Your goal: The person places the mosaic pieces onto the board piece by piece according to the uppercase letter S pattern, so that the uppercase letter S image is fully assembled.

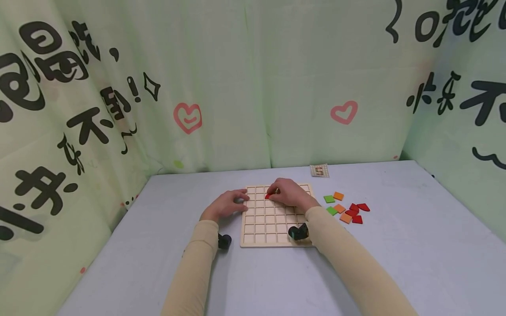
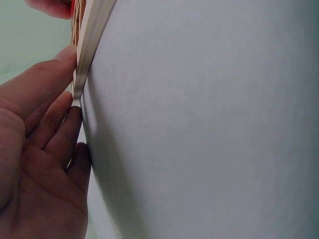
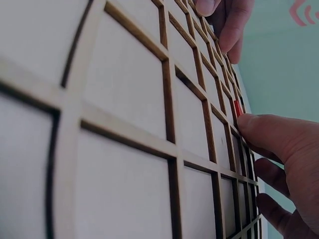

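A wooden grid board [image 1: 259, 239] with square cells lies on the table. At its left edge is my left hand [image 1: 228, 204], with thumb and fingertips touching the side. In the left wrist view the thumb [image 2: 47, 79] and the rather straight fingers rest along the board's edge [image 2: 92, 37]. Over the far part of the grid, my right hand [image 1: 290, 193] pinches a small red tile [image 1: 267, 196]. The right wrist view shows that red tile [image 3: 238, 108] right at the cell dividers, with the thumb tip [image 3: 249, 121] against it; the fingertips behind are partly hidden.
Right of the board lie loose tiles: green [image 1: 329, 199], orange [image 1: 345, 218] and several red ones [image 1: 357, 219]. A small printed card [image 1: 319, 170] lies at the table's back. Green printed curtains [image 1: 253, 87] enclose the table [image 1: 269, 281] behind and at both sides.
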A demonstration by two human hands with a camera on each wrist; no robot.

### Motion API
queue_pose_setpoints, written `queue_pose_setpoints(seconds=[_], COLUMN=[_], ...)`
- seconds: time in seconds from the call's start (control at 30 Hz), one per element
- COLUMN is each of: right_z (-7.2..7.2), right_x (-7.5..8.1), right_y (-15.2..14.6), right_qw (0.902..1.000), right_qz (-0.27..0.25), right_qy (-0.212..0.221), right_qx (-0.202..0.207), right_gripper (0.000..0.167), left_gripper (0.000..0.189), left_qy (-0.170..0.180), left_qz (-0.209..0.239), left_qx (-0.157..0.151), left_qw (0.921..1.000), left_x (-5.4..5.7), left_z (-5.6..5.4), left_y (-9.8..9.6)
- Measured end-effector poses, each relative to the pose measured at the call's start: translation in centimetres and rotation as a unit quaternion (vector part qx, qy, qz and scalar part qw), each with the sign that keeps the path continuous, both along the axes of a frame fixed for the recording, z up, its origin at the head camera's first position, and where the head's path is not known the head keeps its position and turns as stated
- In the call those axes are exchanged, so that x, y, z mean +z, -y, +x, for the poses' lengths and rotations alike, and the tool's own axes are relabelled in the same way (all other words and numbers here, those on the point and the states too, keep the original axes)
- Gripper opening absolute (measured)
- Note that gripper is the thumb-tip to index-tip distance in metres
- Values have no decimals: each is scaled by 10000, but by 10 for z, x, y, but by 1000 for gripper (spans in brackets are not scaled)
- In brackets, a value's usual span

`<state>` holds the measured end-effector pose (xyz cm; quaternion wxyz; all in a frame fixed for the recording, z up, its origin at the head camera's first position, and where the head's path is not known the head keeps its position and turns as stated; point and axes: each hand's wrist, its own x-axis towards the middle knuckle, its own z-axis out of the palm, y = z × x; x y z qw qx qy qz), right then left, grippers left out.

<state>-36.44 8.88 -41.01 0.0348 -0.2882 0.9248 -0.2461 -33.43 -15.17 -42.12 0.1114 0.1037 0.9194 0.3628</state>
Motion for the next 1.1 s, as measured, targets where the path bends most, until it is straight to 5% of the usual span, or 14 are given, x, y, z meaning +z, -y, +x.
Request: queue_pose_setpoints(seconds=[0.57, 1.1], right_z=[4, 21], right_x=[10, 6], right_y=[-51, -137], right_qw=[9976, 9911], right_qz=[-361, 144], right_qy=[183, 279], right_qx=[-561, -1297], right_gripper=[31, 38], left_gripper=[32, 33], left_qy=[-24, -51], left_qz=[-4, -58], left_qx=[24, -32], left_qw=[10000, 10000], left_x=[0, 1], left_z=[1, 1], left_y=[2, 0])
